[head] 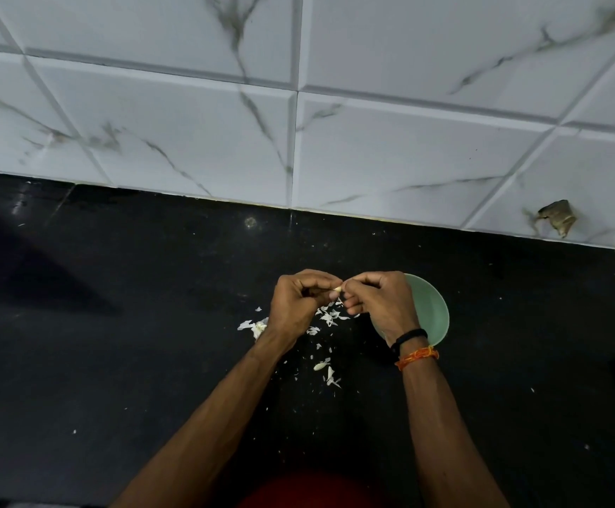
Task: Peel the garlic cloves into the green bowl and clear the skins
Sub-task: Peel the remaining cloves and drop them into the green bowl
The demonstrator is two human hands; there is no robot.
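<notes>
Above the black counter my left hand (297, 306) and my right hand (379, 302) meet fingertip to fingertip, both pinching one small pale garlic clove (338, 288). The green bowl (431, 309) stands on the counter just right of the hands, partly hidden by my right hand and wrist; its inside is not visible enough to tell what it holds. White garlic skins (330, 317) lie scattered under and below the hands. A clump of garlic with skin (256, 327) lies by my left wrist.
The black counter (115, 342) runs back to a white marble-patterned tiled wall (298, 122). One tile at the right has a broken hole (555, 218). More skin flakes (326, 370) lie toward the front, and a red shape (309, 489) shows at the bottom edge.
</notes>
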